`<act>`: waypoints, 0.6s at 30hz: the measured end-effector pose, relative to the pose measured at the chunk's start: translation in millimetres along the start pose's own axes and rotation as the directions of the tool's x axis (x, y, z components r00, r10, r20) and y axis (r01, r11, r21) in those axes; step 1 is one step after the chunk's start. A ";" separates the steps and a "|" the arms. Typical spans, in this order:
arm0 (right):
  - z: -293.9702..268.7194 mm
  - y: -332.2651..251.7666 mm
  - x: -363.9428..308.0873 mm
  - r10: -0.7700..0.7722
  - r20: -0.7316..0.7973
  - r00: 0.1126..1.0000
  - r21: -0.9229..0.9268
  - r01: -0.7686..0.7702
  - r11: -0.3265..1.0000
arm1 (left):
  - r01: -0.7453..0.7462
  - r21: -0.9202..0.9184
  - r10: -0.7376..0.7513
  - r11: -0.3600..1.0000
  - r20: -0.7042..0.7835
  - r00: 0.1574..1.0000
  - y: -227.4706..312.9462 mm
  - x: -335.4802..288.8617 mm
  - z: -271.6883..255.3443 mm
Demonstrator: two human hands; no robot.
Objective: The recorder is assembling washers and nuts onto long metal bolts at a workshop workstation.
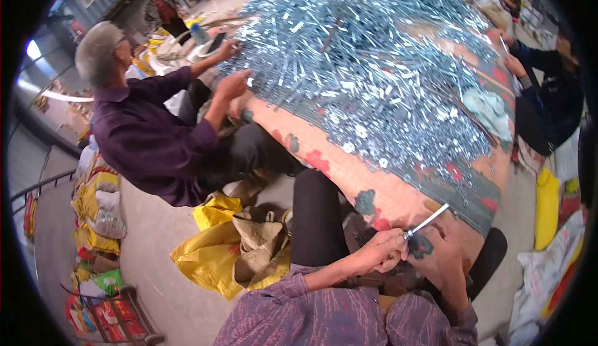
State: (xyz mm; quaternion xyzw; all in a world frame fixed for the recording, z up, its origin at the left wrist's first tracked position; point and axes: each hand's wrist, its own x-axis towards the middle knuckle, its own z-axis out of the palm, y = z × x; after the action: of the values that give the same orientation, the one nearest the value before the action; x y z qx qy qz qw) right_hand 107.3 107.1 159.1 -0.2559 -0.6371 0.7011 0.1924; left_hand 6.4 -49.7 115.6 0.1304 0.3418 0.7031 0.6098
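My left hand (384, 250) is closed around one end of a slim, shiny metal bolt (427, 221), at the near edge of the cloth-covered table (336, 162). The bolt's bare end points up and to the right, and a small ring-like part, perhaps a washer or nut, shows beside my fingers. My right hand (447, 251) is just to the right, smeared by motion, so its fingers cannot be made out. Beyond both hands lies a heap of long, thin metal pieces (311, 28), with small washers and nuts (386, 140) spread along its near side.
On the left sits a person in a dark purple shirt (149, 134), hands at the heap. Another person (548, 84) works at the right edge. A pale blue cloth (487, 110) lies on the table's right side. Yellow sacks (215, 255) lie on the floor beside my leg.
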 end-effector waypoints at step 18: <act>4.6 5.8 -9.7 0.128 0.298 0.946 0.169 -0.184 0.968 | 0.134 0.090 -0.133 0.987 -0.018 0.991 1.3 0.2 10.7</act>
State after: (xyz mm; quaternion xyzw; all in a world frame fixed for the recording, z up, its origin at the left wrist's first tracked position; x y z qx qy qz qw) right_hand 112.5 97.0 154.7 -0.1823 -0.5641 0.8026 0.0666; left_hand 11.7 -46.0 124.2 0.1305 0.3852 0.6451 0.6469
